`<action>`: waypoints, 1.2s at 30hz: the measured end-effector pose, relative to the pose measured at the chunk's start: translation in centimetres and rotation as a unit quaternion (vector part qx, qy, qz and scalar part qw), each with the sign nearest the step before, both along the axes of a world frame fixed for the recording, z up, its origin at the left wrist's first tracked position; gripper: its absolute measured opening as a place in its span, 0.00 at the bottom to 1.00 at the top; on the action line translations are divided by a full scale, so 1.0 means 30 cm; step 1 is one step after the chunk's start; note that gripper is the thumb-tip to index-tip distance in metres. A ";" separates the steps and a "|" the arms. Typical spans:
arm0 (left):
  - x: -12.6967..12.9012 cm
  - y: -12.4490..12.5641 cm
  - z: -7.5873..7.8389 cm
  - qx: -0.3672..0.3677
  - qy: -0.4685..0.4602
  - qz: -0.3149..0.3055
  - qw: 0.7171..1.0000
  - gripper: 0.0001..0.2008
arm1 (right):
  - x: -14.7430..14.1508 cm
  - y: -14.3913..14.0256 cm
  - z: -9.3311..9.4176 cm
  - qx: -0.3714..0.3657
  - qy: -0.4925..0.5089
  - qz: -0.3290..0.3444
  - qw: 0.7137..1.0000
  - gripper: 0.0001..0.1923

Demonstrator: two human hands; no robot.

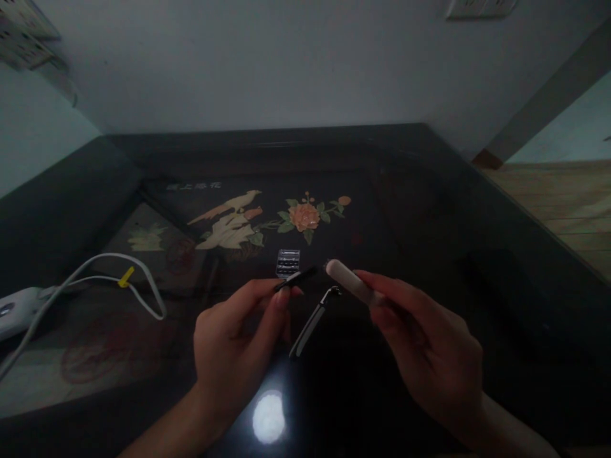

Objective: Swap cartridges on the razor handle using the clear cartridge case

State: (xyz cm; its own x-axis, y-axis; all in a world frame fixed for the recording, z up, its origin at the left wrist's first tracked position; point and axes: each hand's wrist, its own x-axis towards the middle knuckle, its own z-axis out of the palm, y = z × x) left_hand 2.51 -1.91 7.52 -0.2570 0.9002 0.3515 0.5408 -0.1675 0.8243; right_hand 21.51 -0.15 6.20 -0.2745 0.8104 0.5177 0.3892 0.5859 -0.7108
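- Nearest the camera, a bright round glare spot (268, 416) sits on the dark glossy tabletop (501, 267), between the two forearms; the room is dim and fine detail is hard to read.
- The left hand (233, 346) is closed in a pinch, thumb and fingertips pressed together on a thin black strip (296, 279) that juts up and to the right past the nails; what the strip is cannot be told.
- The right hand (429, 356) is clamped around a pale cylindrical tool (351, 283), fingers wrapped along its shaft; its rounded tip points left towards the strip, near it but apart.
- Between the hands, a slim dark rod with a bent metallic end (312, 318) lies slanted; whether it rests on the table or hangs from the left hand I cannot tell.
- Judged from this pose, the step in hand is bringing the tool's tip and the strip's end together; the next move seems to call for a steady, small closing of that gap with both grips kept firm.
- Just beyond the strip, a small clear ribbed box (288, 262) stands on the table.
- At far left, a white cable (143, 280) with a yellow tie loops from a white device (14, 308).
- Farther back, a bird and flower inlay (267, 219) decorates the surface; beyond it rises a pale wall (286, 63).
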 end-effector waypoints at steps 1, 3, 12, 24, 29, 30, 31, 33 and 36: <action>-0.003 0.001 0.000 0.009 0.014 -0.001 1.000 0.08 | -0.003 -0.001 -0.005 0.001 0.008 0.004 1.000 0.20; -0.008 0.002 -0.002 0.027 0.034 -0.012 0.999 0.07 | -0.010 0.000 -0.015 0.007 0.020 0.027 0.999 0.21; -0.013 -0.001 -0.006 0.035 0.024 -0.061 0.997 0.06 | -0.023 0.000 -0.033 0.028 0.017 0.086 0.996 0.24; -0.016 -0.004 -0.023 0.022 -0.021 -0.094 0.995 0.05 | -0.018 0.004 -0.025 0.033 0.010 0.069 0.997 0.27; -0.015 -0.003 -0.022 0.021 -0.024 -0.106 0.994 0.06 | -0.016 0.000 -0.024 0.026 0.011 0.069 0.997 0.27; -0.015 -0.003 -0.022 0.020 -0.025 -0.107 0.994 0.06 | -0.016 0.000 -0.024 0.024 0.016 0.064 0.998 0.27; -0.015 -0.002 -0.021 0.019 -0.025 -0.108 0.994 0.06 | -0.016 0.001 -0.024 0.024 0.017 0.067 0.997 0.27; -0.014 -0.002 -0.019 0.019 -0.025 -0.107 0.994 0.06 | -0.017 0.002 -0.024 0.023 0.011 0.087 0.996 0.27; -0.007 -0.001 -0.011 0.012 -0.035 -0.096 0.995 0.06 | -0.018 0.004 -0.022 0.021 0.011 0.072 0.997 0.26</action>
